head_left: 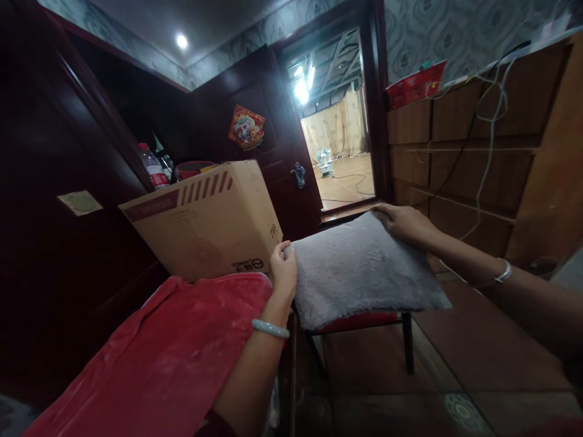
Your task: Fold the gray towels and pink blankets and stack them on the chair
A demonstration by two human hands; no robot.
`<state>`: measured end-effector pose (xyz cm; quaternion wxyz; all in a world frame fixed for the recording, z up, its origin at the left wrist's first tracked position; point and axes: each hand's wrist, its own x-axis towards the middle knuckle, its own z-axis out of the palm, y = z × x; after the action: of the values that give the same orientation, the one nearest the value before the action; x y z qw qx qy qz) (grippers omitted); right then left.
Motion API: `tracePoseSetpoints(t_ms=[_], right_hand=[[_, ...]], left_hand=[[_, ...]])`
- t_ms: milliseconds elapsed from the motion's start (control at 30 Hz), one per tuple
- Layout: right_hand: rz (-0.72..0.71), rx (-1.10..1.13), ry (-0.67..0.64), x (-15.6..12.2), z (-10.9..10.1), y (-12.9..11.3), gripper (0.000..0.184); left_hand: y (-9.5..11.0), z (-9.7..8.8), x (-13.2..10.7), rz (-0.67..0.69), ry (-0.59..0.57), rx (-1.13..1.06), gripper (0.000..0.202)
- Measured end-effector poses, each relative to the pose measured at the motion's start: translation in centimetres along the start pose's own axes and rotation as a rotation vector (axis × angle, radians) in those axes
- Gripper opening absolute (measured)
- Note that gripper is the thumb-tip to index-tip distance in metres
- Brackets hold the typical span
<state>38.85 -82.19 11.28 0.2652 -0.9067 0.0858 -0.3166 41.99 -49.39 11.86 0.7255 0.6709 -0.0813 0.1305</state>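
Note:
A grey fluffy cushion cover (359, 270) spreads flat over a chair (407, 343) with dark legs and a red seat, most of which it hides. My left hand (283, 267) is closed on the cover's far left corner, thumb on top. At the far right corner, my right hand (403, 224) pinches the edge with the fingers partly hidden. The cover's near edge hangs a little past the seat. Whether anything is inside the cover I cannot tell.
Red plush cloth (195, 340) lies at my left, beside a large cardboard box (209, 224). A bottle (155, 167) stands behind the box. Wooden drawers (478, 145) with hanging white cables line the right. Ahead, a dark door (255, 79) stands open onto a lit room with a fan (325, 162).

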Motion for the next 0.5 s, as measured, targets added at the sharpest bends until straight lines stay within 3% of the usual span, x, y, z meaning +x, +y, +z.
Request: tracePoseSetpoints(t_ms=[100, 200, 333, 400, 500], right_hand=[[-0.063, -0.203, 0.004, -0.8, -0.6, -0.7, 0.034], [-0.307, -0.230, 0.012, -2.2, -1.3, -2.1, 0.042], [-0.626, -0.163, -0.147, -3.9, -0.8, -3.6, 0.083], [-0.670, -0.157, -0.228, -4.2, -0.2, -3.8, 0.099], [-0.693, -0.155, -0.302, -3.9, 0.1, -3.4, 0.104]], left_hand=[[0.9, -0.2, -0.3, 0.020, 0.004, 0.161, 0.021], [2.4, -0.2, -0.9, 0.185, -0.002, 0.267, 0.031], [3.2, 0.5, -1.6, 0.529, -0.331, 0.523, 0.083], [2.9, 0.8, -1.5, 0.582, -0.499, 0.822, 0.099], [2.3, 0.9, -0.9, 0.608, -0.605, 1.213, 0.105]])
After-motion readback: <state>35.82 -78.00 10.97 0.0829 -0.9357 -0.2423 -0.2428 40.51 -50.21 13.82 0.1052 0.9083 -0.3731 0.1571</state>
